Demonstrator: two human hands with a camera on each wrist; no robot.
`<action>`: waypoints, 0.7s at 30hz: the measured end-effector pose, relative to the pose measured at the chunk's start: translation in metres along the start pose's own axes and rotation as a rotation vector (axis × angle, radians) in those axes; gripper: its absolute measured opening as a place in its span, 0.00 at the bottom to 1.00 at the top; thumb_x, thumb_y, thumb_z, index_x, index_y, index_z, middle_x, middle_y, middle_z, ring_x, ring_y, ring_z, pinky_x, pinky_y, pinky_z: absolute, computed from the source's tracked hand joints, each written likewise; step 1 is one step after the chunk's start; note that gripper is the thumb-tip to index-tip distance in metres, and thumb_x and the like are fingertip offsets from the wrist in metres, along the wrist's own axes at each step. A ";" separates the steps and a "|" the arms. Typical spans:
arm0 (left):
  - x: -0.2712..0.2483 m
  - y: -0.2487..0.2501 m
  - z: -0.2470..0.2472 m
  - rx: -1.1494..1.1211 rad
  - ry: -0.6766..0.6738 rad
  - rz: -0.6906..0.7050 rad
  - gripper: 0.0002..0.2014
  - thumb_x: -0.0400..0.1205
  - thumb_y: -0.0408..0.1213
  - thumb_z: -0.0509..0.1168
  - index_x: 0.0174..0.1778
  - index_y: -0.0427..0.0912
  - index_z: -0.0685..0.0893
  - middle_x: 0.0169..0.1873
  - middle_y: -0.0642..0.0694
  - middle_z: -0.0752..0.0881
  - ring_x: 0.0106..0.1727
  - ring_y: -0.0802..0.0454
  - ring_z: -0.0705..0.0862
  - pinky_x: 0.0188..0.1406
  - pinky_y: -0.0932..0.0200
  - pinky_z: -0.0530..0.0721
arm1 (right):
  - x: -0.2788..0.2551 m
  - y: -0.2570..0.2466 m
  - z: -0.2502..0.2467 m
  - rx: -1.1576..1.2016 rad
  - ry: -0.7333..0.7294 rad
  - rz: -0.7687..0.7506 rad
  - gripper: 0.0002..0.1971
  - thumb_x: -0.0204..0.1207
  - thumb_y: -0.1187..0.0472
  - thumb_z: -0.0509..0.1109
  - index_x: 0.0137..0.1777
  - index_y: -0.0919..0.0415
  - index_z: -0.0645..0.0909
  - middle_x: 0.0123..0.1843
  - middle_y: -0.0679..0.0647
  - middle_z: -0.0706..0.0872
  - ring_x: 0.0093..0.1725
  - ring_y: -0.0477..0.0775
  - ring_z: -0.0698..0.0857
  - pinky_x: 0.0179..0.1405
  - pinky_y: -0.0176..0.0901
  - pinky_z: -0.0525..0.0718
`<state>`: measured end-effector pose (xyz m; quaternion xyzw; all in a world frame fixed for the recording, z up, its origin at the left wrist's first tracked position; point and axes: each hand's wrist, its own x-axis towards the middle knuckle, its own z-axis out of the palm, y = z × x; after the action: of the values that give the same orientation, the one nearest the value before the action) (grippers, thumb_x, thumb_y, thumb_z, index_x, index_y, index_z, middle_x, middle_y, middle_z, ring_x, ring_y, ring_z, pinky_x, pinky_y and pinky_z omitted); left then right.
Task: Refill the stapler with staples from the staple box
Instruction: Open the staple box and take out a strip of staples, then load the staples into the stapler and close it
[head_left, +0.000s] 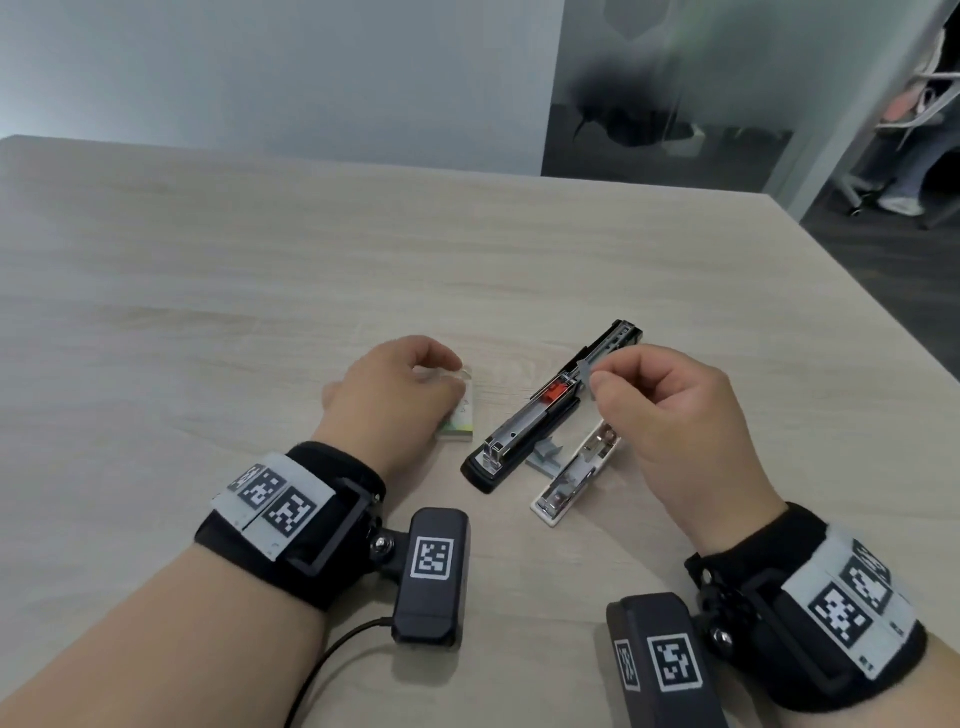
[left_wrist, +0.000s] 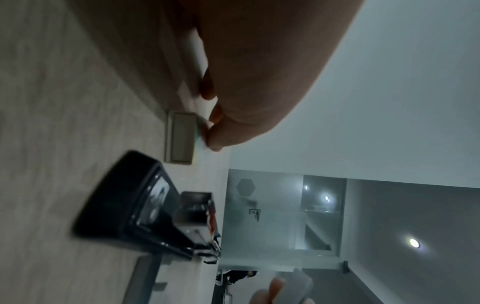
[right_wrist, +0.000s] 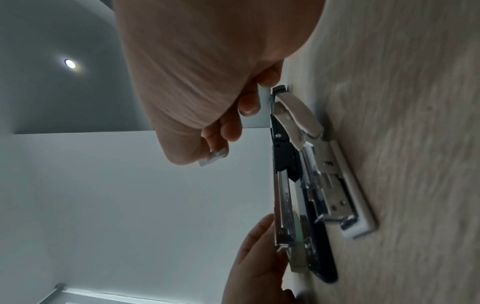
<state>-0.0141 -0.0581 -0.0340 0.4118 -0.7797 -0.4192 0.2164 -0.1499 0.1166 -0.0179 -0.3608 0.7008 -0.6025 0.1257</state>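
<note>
The black stapler (head_left: 550, 410) lies on the table with its top swung open, showing the metal staple channel and a red pusher. In the head view my right hand (head_left: 597, 376) hovers just above that channel and pinches a short staple strip (head_left: 588, 373) between thumb and forefinger. The strip (right_wrist: 211, 159) also pokes out of my fingertips in the right wrist view. My left hand (head_left: 441, 374) sits to the left of the stapler, fingers curled over the small staple box (head_left: 460, 423) on the table. The box (left_wrist: 180, 137) is mostly hidden under the palm.
A white stapler (head_left: 576, 478) lies opened right of the black one, with a small grey plastic piece (head_left: 545, 460) between them. The table's right edge (head_left: 883, 322) runs close by. Beyond it a seated person's legs (head_left: 904, 156) show in the room.
</note>
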 end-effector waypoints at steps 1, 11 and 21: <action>-0.002 0.003 0.000 0.000 0.021 0.022 0.07 0.73 0.52 0.69 0.46 0.66 0.87 0.38 0.61 0.83 0.53 0.47 0.88 0.64 0.38 0.82 | 0.000 0.000 0.000 -0.003 -0.014 -0.001 0.07 0.76 0.61 0.74 0.37 0.54 0.89 0.27 0.43 0.82 0.29 0.46 0.76 0.30 0.38 0.76; -0.046 0.035 0.007 -0.321 -0.218 0.379 0.04 0.81 0.42 0.76 0.47 0.57 0.92 0.37 0.51 0.94 0.36 0.57 0.91 0.34 0.60 0.87 | -0.008 -0.002 0.006 0.010 -0.141 -0.047 0.05 0.74 0.63 0.80 0.39 0.54 0.89 0.32 0.48 0.92 0.30 0.44 0.88 0.31 0.34 0.83; -0.038 0.027 0.011 -0.334 -0.160 0.325 0.07 0.82 0.38 0.74 0.38 0.51 0.93 0.33 0.52 0.94 0.34 0.62 0.88 0.35 0.64 0.85 | -0.005 0.001 0.006 -0.123 -0.106 -0.208 0.10 0.73 0.68 0.82 0.41 0.51 0.89 0.41 0.46 0.90 0.36 0.39 0.81 0.38 0.23 0.74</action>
<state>-0.0127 -0.0126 -0.0171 0.2052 -0.7703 -0.5332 0.2834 -0.1427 0.1153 -0.0212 -0.4699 0.6874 -0.5484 0.0770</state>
